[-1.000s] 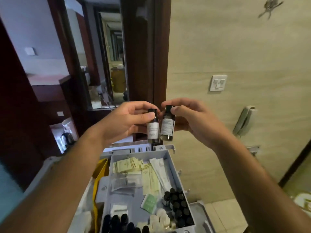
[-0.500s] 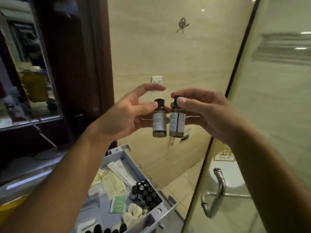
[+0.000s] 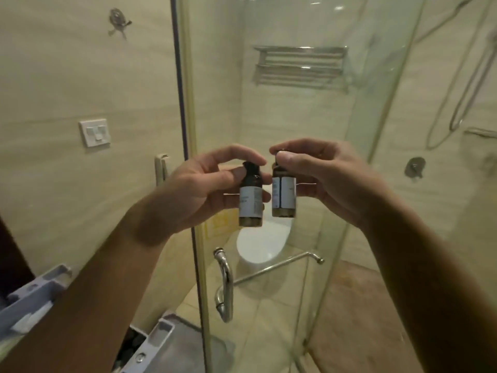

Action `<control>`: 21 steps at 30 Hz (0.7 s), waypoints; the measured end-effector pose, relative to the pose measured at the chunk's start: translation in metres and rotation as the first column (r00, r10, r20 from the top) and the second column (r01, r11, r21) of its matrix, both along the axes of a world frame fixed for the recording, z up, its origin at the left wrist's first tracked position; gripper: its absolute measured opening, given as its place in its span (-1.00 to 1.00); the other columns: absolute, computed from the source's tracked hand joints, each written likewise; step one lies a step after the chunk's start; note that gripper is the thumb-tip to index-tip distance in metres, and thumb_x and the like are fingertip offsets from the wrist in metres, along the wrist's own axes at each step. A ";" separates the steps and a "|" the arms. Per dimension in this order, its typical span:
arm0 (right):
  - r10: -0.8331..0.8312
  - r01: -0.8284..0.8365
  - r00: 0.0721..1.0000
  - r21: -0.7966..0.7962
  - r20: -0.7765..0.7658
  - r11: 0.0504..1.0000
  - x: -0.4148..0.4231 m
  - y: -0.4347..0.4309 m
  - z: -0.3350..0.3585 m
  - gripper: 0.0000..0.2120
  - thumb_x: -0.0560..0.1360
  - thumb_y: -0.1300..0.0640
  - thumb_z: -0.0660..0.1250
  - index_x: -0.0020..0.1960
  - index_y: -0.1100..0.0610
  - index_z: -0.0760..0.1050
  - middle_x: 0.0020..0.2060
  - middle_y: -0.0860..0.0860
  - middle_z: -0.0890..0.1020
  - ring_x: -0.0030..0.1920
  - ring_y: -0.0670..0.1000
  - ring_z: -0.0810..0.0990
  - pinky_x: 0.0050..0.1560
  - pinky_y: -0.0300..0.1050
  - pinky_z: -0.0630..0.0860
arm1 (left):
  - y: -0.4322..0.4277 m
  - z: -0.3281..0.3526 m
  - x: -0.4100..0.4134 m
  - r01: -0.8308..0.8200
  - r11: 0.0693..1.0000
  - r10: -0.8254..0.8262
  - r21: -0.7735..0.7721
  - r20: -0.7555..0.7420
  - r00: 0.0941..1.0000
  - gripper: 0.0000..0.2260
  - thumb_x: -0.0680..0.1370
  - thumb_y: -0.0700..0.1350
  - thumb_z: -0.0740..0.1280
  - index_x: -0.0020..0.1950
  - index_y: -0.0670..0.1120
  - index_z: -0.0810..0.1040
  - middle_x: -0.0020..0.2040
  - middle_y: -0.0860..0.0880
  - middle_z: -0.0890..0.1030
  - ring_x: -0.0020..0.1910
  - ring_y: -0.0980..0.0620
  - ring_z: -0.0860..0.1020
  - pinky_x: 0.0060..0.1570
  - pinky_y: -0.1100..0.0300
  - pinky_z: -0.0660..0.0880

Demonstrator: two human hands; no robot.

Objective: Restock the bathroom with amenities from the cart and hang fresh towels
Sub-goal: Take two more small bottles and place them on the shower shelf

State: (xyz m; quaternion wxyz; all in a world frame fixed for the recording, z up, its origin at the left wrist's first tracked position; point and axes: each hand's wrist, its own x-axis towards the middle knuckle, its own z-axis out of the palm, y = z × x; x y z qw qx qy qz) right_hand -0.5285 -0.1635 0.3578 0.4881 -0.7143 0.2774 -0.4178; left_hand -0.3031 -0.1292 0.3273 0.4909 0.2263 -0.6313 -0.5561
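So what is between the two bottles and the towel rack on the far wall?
In the head view, a glass panel stands between the bottles and the rack; the rack shows through it.

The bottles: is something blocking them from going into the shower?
Yes. The glass door stands right in front of both bottles, which the left hand and right hand hold up before it.

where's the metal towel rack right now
In the head view the metal towel rack is mounted high on the far wall, behind the glass panel, above the white toilet and the two held bottles.
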 end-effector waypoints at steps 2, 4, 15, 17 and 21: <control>-0.053 0.053 0.999 0.006 0.011 0.999 -0.032 -0.007 0.000 -0.65 0.37 0.03 0.43 0.11 0.14 0.65 -0.18 0.01 0.73 -0.06 0.07 0.72 0.00 -0.02 0.67 | -0.020 0.000 -0.032 0.070 0.997 -0.070 0.007 -0.012 0.997 -0.71 0.58 -0.27 0.16 0.08 -0.08 0.65 0.05 -0.21 0.66 0.05 -0.17 0.66 -0.03 0.04 0.64; -0.100 0.100 0.995 0.002 0.017 0.995 -0.065 -0.016 0.000 -0.64 0.37 0.04 0.43 0.12 0.15 0.65 -0.16 0.04 0.73 -0.04 0.09 0.73 -0.02 -0.05 0.68 | -0.040 -0.001 -0.068 0.127 0.992 -0.126 0.018 -0.035 0.991 -0.73 0.57 -0.26 0.17 0.04 -0.07 0.66 0.03 -0.19 0.66 0.03 -0.15 0.65 -0.04 0.04 0.64; -0.343 0.343 0.939 0.024 0.015 0.939 -0.243 -0.066 -0.015 -0.70 0.39 0.04 0.46 0.08 0.13 0.66 -0.17 0.00 0.75 -0.10 0.02 0.75 -0.12 -0.13 0.64 | -0.135 -0.014 -0.253 0.224 0.973 -0.223 0.060 -0.033 0.974 -0.72 0.57 -0.25 0.20 0.08 -0.10 0.70 0.01 -0.18 0.67 -0.02 -0.11 0.68 -0.01 0.05 0.64; -0.387 0.385 0.921 0.054 0.041 0.921 -0.271 -0.073 -0.019 -0.76 0.46 0.09 0.44 0.10 0.13 0.66 -0.17 0.00 0.74 -0.08 0.03 0.75 -0.12 -0.12 0.64 | -0.151 -0.013 -0.280 0.229 0.971 -0.231 0.062 0.036 0.972 -0.74 0.58 -0.21 0.24 0.16 -0.05 0.67 0.04 -0.19 0.66 0.04 -0.12 0.65 0.06 -0.02 0.62; -0.480 0.461 0.867 0.155 0.130 0.874 -0.315 -0.086 -0.029 -0.81 0.62 0.23 0.29 0.17 0.18 0.63 -0.09 0.08 0.73 -0.04 0.15 0.75 -0.04 0.00 0.70 | -0.178 -0.009 -0.327 0.163 0.981 -0.176 0.108 0.131 0.976 -0.62 0.54 -0.15 0.37 0.36 0.02 0.53 0.09 -0.24 0.67 0.12 -0.19 0.65 0.11 -0.08 0.62</control>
